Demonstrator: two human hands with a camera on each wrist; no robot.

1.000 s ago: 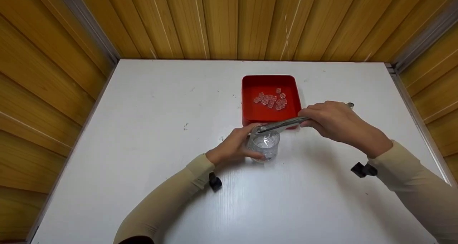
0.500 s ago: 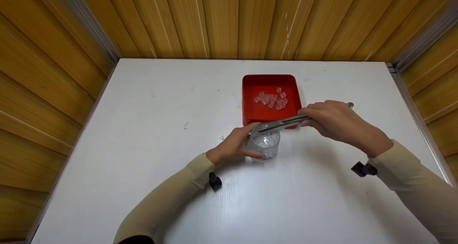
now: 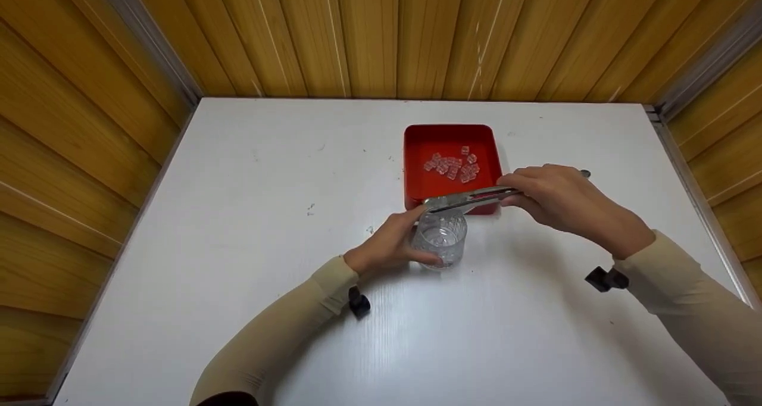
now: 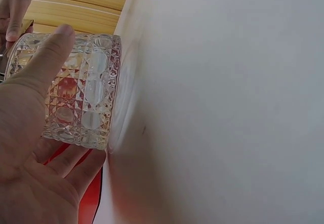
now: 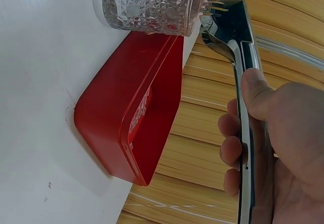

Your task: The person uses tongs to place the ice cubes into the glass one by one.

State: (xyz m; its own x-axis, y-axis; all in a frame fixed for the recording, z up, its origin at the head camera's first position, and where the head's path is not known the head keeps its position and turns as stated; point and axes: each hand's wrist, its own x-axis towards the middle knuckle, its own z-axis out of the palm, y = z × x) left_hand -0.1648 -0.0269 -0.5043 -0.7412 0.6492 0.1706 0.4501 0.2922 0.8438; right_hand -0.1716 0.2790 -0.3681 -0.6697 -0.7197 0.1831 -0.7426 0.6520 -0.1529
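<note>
Compared with half a second ago, the tongs [image 3: 461, 200] are a bit higher, tips now at the far rim of the glass [image 3: 442, 250]. Right hand [image 3: 559, 194] is wrapped round them, ends a little apart; left hand [image 3: 392, 242] has thumb and fingers curved round the upright glass, same spot as before. Red tray [image 3: 433, 189] with clear cubes [image 3: 450, 166] sits just beyond, tongs crossing its near edge. White table [image 3: 238, 245], wood-look walls [image 3: 369, 37].
</note>
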